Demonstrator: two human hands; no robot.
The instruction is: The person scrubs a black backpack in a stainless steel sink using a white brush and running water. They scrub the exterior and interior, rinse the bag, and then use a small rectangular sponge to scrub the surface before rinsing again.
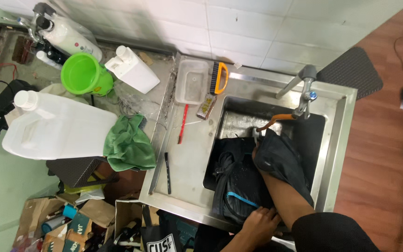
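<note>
Left hand [260, 223] gripping black backpack [241, 184] at sink's [336, 140] six o'clock edge, right hand [276, 156] buried inside bag, its fingers hidden, tap [304, 91] at twelve o'clock, green cloth [129, 144] lying at nine o'clock

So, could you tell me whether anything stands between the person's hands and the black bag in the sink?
Nothing visible does. The left hand already rests on the black bag at the sink's near edge, and the right hand is out of sight inside the bag's fabric below the tap.
</note>
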